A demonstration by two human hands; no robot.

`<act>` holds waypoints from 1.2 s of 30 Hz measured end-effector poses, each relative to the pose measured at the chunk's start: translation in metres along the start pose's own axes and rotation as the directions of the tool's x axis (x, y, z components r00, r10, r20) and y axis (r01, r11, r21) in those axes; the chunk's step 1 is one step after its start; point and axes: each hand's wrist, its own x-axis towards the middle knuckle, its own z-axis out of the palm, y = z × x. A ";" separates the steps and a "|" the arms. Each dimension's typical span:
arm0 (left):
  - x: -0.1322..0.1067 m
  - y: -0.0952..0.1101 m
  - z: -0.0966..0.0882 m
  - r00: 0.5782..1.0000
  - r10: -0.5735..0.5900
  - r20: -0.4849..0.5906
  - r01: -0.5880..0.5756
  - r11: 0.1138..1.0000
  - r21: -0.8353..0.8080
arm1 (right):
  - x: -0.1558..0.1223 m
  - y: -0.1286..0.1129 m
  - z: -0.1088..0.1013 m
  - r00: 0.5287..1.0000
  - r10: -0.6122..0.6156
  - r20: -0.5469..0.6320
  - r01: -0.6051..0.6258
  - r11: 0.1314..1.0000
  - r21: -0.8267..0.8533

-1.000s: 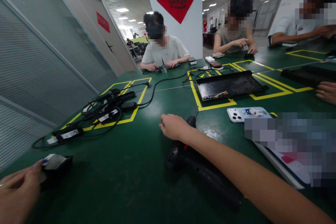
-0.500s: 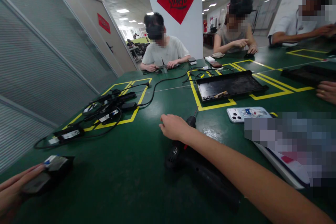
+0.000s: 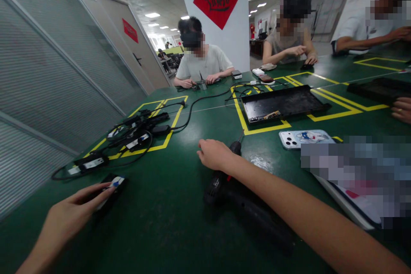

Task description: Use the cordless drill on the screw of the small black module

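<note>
My left hand (image 3: 72,207) grips a small black box (image 3: 112,186) between thumb and fingers, low at the left. A white and blue label is partly visible on its top. My right hand (image 3: 214,155) is loosely closed, with its fingers curled away from me, so anything inside them is hidden. Its wrist and forearm pass over a black power screwdriver (image 3: 221,186) that lies on the table. The screwdriver's bit (image 3: 241,136) points away from me, and its handle (image 3: 263,220) runs toward the lower right, partly under the forearm.
Black power adapters with cables (image 3: 136,139) lie heaped at the left inside yellow tape. Beyond my right hand is a black tray-like casing (image 3: 282,105). A phone (image 3: 306,138) lies at the right, near a blurred stack. Several people sit around the green table (image 3: 160,222).
My left hand has moved right and away from me, carrying the black box and tilting it. My right hand stays by the screwdriver. The whole view has shifted slightly.
</note>
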 end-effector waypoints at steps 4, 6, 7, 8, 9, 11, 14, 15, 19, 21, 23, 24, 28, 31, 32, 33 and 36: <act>0.010 0.032 0.033 0.961 0.267 -0.066 -0.273 0.956 -0.106 | 0.000 -0.001 -0.001 1.000 0.006 0.017 -0.006 1.000 0.000; 0.011 0.062 0.047 0.917 0.393 -0.063 -0.398 0.904 -0.155 | -0.001 -0.002 -0.001 0.999 0.017 0.031 -0.017 1.000 -0.001; 0.012 0.078 0.054 0.892 0.449 -0.045 -0.449 0.876 -0.176 | -0.001 -0.002 -0.002 0.999 0.035 0.026 -0.035 0.999 -0.004; 0.014 0.095 0.061 0.863 0.504 -0.028 -0.499 0.844 -0.198 | -0.002 -0.002 -0.002 0.998 0.070 0.006 -0.070 0.998 -0.006; 0.017 0.112 0.068 0.831 0.557 -0.010 -0.545 0.809 -0.219 | -0.002 -0.003 -0.003 0.992 0.120 -0.031 -0.120 0.993 -0.006; 0.023 0.147 0.082 0.749 0.661 0.042 -0.628 0.730 -0.269 | -0.003 -0.003 -0.004 0.959 0.244 -0.145 -0.244 0.970 0.018; 0.029 0.199 0.103 0.600 0.791 0.118 -0.718 0.598 -0.356 | -0.004 -0.002 -0.006 0.884 0.376 -0.277 -0.363 0.927 0.096; 0.030 0.216 0.109 0.551 0.823 0.136 -0.736 0.557 -0.385 | -0.003 -0.001 -0.007 0.870 0.394 -0.297 -0.376 0.919 0.120; 0.026 0.268 0.135 0.374 0.908 0.188 -0.763 0.416 -0.494 | -0.003 0.004 -0.007 0.825 0.447 -0.347 -0.415 0.895 0.164; 0.026 0.279 0.143 0.331 0.926 0.183 -0.753 0.376 -0.540 | -0.004 0.008 -0.007 0.802 0.477 -0.360 -0.444 0.879 0.174; 0.027 0.281 0.147 0.309 0.935 0.174 -0.738 0.351 -0.576 | -0.006 0.012 -0.008 0.795 0.494 -0.352 -0.453 0.870 0.195; 0.028 0.279 0.148 0.303 0.938 0.171 -0.731 0.344 -0.590 | -0.006 0.013 -0.009 0.799 0.494 -0.343 -0.449 0.869 0.207; 0.030 0.265 0.145 0.298 0.941 0.163 -0.715 0.333 -0.615 | -0.006 0.017 -0.008 0.810 0.488 -0.325 -0.428 0.871 0.240; 0.029 0.257 0.146 0.307 0.944 0.122 -0.724 0.315 -0.614 | -0.002 0.020 -0.005 0.819 0.478 -0.318 -0.421 0.876 0.235; 0.029 0.256 0.147 0.310 0.945 0.105 -0.728 0.307 -0.612 | -0.001 0.021 -0.004 0.829 0.461 -0.317 -0.408 0.886 0.222; 0.029 0.255 0.148 0.315 0.945 0.088 -0.732 0.301 -0.611 | -0.001 0.022 -0.004 0.838 0.447 -0.313 -0.398 0.893 0.210; 0.029 0.252 0.153 0.333 0.942 0.047 -0.735 0.290 -0.613 | -0.004 0.025 -0.010 0.834 0.457 -0.309 -0.421 0.889 0.180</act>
